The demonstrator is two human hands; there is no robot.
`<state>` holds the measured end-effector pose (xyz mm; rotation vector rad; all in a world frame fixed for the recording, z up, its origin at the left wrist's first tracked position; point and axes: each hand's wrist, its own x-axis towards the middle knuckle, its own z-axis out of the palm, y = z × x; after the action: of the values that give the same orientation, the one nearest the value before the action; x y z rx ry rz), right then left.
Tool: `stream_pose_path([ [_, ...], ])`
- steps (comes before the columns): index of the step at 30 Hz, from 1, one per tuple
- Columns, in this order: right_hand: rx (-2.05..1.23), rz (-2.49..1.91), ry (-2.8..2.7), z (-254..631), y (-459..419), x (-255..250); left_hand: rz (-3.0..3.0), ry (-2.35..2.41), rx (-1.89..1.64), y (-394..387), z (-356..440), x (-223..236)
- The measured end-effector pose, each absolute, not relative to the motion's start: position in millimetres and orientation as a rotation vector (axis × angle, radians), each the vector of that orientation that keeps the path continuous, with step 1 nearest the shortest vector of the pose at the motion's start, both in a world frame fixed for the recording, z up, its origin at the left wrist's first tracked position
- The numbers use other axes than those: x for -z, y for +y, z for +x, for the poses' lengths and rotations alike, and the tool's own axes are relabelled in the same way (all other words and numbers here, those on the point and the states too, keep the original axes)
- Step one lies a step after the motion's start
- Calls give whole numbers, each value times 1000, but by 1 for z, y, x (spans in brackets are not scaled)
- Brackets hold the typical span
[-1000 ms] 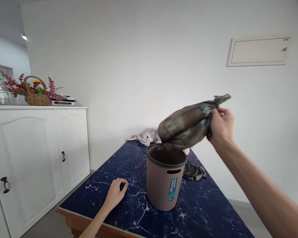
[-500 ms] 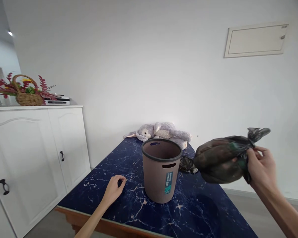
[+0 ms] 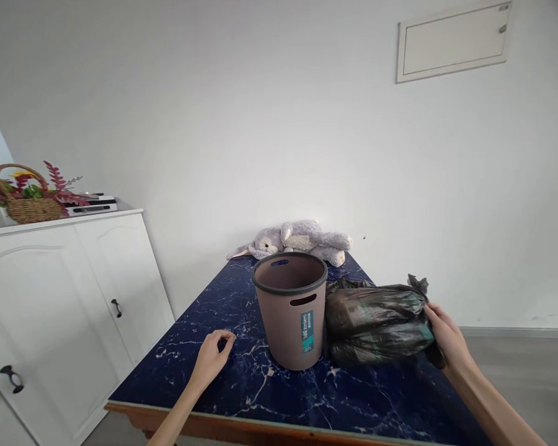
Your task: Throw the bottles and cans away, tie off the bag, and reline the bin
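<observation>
On the table's near left, my left hand (image 3: 212, 359) rests with curled fingers, thumb tip close against them and nothing in between. To its right stands an upright brown garbage bin (image 3: 283, 328) with a dark rim, cut-out handles and a teal label. Its visible inside shows no liner. My right hand (image 3: 447, 341) grips the knotted end of a full black garbage bag (image 3: 381, 322). The bag lies on its side, low over the table, against or very near the bin's right wall. Some crumpled black plastic (image 3: 344, 284) shows behind it, partly hidden.
A grey plush rabbit (image 3: 302, 240) lies at the far end of the dark blue marbled table (image 3: 223, 384), by the wall. White cabinets (image 3: 106, 279) stand at the left, with a flower basket (image 3: 35, 209) on top. A wall panel (image 3: 453, 42) is at upper right.
My right hand has brought the black garbage bag down and left, from the air to beside the bin. My left hand stays in place. The view has shifted slightly.
</observation>
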<state>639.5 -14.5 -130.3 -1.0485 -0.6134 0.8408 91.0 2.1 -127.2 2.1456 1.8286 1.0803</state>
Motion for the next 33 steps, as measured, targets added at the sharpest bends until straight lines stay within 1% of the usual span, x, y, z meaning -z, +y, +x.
stream_pose_path([
  [3, -864, -1192, -671, 647, -15, 151, 2132, 1832, -1084, 1, 94, 124],
  [5, -895, -1255, -714, 653, -17, 158, 2125, 1809, -1156, -6, 104, 122],
  [8, -960, -1310, -726, 661, -22, 163, 2194, 1714, -1343, -31, 139, 119],
  [10, -927, -1326, -735, 663, -29, 164, 2300, 1588, -1307, -57, 175, 114],
  [12, -793, -1380, -758, 662, -42, 163, 2382, 1397, -1091, -82, 216, 107],
  [15, -366, -1484, -858, 648, -72, 159, 2386, 1104, -719, -105, 267, 94],
  [17, -86, -1430, -1015, 632, -93, 156, 2315, 1042, -624, -105, 287, 89],
  [18, -42, -1374, -1123, 622, -101, 154, 2279, 1047, -620, -101, 293, 89],
  [20, -161, -1249, -1387, 604, -112, 152, 2239, 1084, -643, -90, 299, 93],
  [22, -413, -1148, -1621, 588, -114, 152, 2245, 1128, -665, -78, 300, 102],
  [24, -639, -1122, -1741, 577, -110, 155, 2279, 1161, -709, -67, 299, 112],
  [26, -781, -1165, -1764, 572, -104, 159, 2321, 1184, -787, -56, 299, 123],
  [30, -918, -1197, -1704, 573, -98, 163, 2389, 1248, -905, -23, 300, 141],
  [33, -948, -1165, -1658, 574, -98, 161, 2442, 1237, -940, 12, 306, 153],
])
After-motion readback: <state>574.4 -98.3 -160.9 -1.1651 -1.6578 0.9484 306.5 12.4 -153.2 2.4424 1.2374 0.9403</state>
